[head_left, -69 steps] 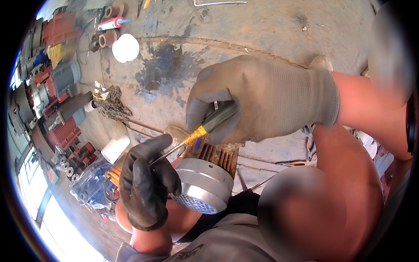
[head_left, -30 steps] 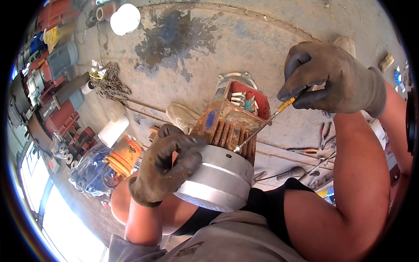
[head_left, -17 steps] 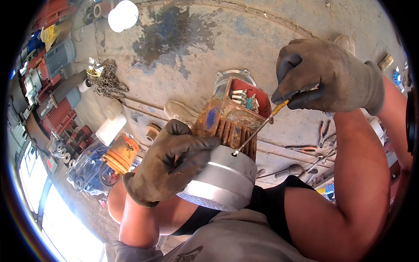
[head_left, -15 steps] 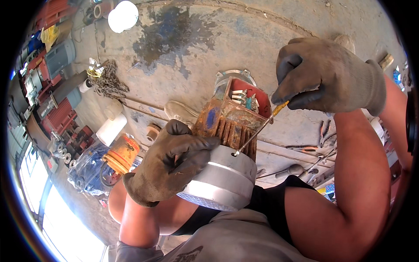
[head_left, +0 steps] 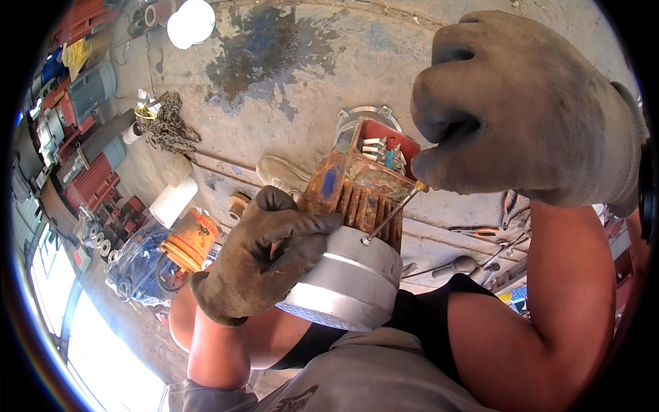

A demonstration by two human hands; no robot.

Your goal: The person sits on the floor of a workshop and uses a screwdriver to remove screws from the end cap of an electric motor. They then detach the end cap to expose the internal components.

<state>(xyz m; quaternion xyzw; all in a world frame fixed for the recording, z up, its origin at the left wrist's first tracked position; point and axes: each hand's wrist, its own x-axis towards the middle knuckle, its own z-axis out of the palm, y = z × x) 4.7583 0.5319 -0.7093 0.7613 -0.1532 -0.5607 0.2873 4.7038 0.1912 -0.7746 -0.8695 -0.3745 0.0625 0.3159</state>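
A rusty electric motor [head_left: 371,211] stands between my legs, its silver fan cover [head_left: 357,278] toward me. On its far side is an open red terminal box [head_left: 388,147] with terminals and metal links inside. My gloved left hand [head_left: 264,257] lies at the cover's left side, fingers closed against its rim. Up to the right, my gloved right hand [head_left: 511,113] is closed around the yellow handle of a screwdriver [head_left: 392,217], mostly hidden by the glove. The screwdriver's thin shaft slants down to a screw [head_left: 366,240] at the cover's rim.
Pliers [head_left: 475,231] and other hand tools lie on the floor to the right. An orange bucket [head_left: 190,240], a white cylinder [head_left: 174,202] and a chain pile [head_left: 168,127] are at the left. Several motors [head_left: 93,89] line the far left. A white bucket [head_left: 191,24] stands beyond.
My right hand has come closer and larger in view, and the screwdriver's handle end has shifted slightly down and left. Its tip stays at the rim. My left hand has barely moved.
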